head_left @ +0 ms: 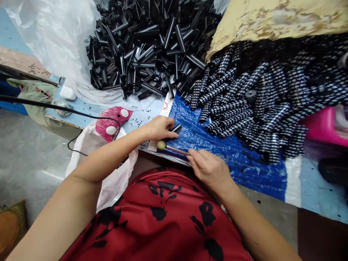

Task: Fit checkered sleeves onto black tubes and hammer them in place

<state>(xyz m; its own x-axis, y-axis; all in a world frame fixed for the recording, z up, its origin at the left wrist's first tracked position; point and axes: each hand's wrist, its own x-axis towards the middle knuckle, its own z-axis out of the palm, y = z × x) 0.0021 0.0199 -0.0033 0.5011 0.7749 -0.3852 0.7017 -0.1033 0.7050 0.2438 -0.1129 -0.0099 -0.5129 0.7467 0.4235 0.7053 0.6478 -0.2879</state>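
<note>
My left hand point(161, 128) is closed on a short black tube point(176, 128) just above the blue plastic sheet point(190, 136). Close by on the right, my right hand point(208, 165) holds a thin metal rod point(178, 150) between thumb and fingers. The rod points left and has a yellowish round tip point(161, 145), which is just below my left hand. Beyond my hands lies a large heap of plain black tubes point(149, 61). To the right is a pile of black tubes covered in rows of silvery dots point(258, 94).
A white bag point(126, 165) hangs at the table edge beside a pink bag with white discs point(104, 125). A black cable point(67, 110) crosses the left side. Clear plastic point(54, 40), a worn yellow cover point(285, 18) and a pink container point(323, 125) border the heaps.
</note>
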